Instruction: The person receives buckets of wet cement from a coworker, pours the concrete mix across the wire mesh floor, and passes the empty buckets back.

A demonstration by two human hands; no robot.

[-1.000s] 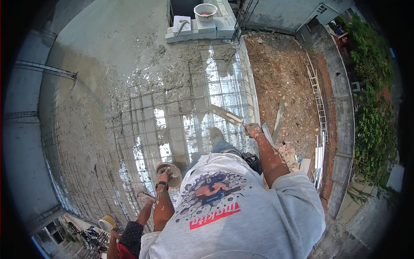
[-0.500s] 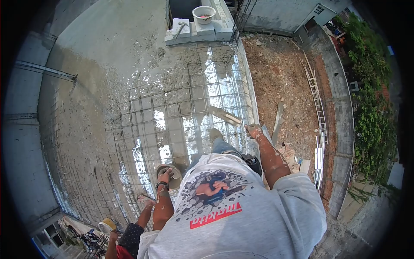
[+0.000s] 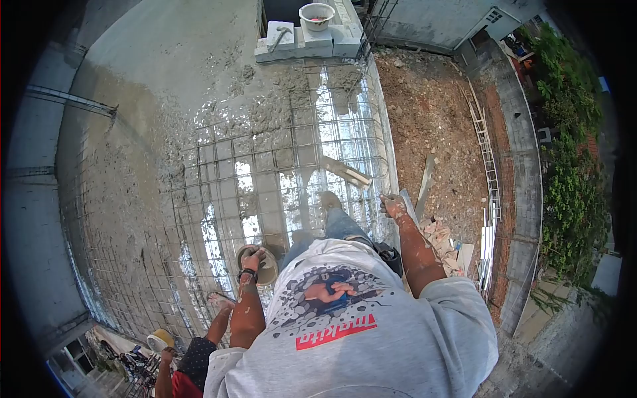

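Observation:
My left hand (image 3: 252, 257), with a dark band on its wrist, is closed on the rim of a small mortar-smeared bucket (image 3: 267, 270). The bucket hangs beside my left leg, over the rebar grid. To my right, my right hand (image 3: 394, 205) is held out near the slab edge, mortar-spotted, fingers loosely curled with the tips apart and nothing visible in them. A long mortar-covered float (image 3: 346, 172) lies on the rebar ahead of my foot (image 3: 328, 199). Wet concrete (image 3: 146, 132) covers the far and left part of the rebar grid (image 3: 265, 159).
A white bowl (image 3: 317, 16) and a hammer (image 3: 280, 38) rest on a low block wall (image 3: 312, 48). At lower left, a co-worker's hand (image 3: 168, 355) holds a yellowish bucket (image 3: 160, 340). Past the right edge lie bare soil (image 3: 424, 113) and a ladder (image 3: 484, 142).
My left hand and the bucket have shifted slightly left and up in view. My right arm sits slightly lower. The co-worker's bucket has moved a little up and left.

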